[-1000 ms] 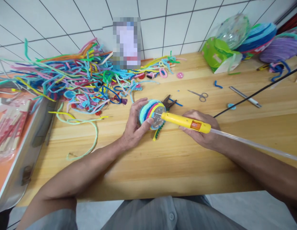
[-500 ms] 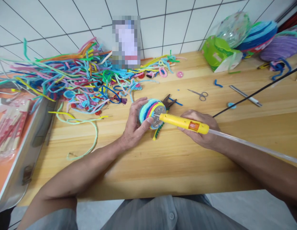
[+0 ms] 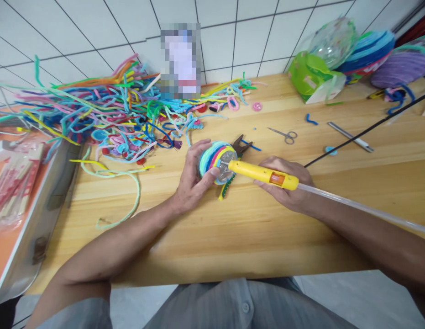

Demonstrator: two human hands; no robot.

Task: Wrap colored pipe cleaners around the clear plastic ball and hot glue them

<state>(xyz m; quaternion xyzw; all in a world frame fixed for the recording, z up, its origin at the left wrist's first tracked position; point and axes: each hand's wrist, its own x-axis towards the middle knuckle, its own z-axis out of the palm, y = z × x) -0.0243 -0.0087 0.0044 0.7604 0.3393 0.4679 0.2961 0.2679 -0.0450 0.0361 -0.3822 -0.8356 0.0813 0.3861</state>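
Observation:
My left hand (image 3: 193, 178) is wrapped round a small clear plastic container (image 3: 212, 161) banded with mint, blue, pink and yellow pipe cleaners. Its transparent end faces right. My right hand (image 3: 287, 183) grips a yellow hot glue gun (image 3: 262, 173), with a clear glue stick (image 3: 363, 209) running out of its back and a black cord rising to the right. The gun's metal nozzle meets the clear end near my left thumb; I cannot make out whether it touches. Beneath the container lie pliers (image 3: 242, 145) with dark jaws and green-yellow handles, partly hidden.
Many tangled pipe cleaners (image 3: 126, 109) heap along the tiled wall at left. Small scissors (image 3: 285, 135) and a utility knife (image 3: 351, 137) lie to the right. A green package (image 3: 310, 80) and wrapped bowl-like pieces (image 3: 369, 52) stand at back right. An orange tray (image 3: 30, 219) borders the left.
Hardly anything differs. Both hands, the container and the glue gun keep almost the same position, with only a slight shift of the whole view.

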